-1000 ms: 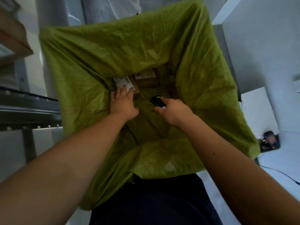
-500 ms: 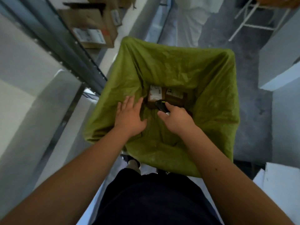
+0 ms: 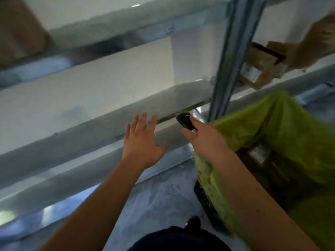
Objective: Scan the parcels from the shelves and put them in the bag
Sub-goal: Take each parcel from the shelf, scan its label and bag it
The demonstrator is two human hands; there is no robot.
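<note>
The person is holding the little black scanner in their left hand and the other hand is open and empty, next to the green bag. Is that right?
Not quite. The head view shows the scanner in the right hand. The left hand is the open, empty one, spread toward the shelf. The green bag is beside them, on the right.

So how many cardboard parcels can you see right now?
3, possibly more. One blurred at top left, a labelled one on the right shelf, and one inside the green bag. Blur may hide others.

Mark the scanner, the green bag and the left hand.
scanner [image 3: 185,121], head view, black body above the right hand's grip.
green bag [image 3: 282,127], head view, far inner wall.
left hand [image 3: 141,144], head view, back of the open hand.
</note>
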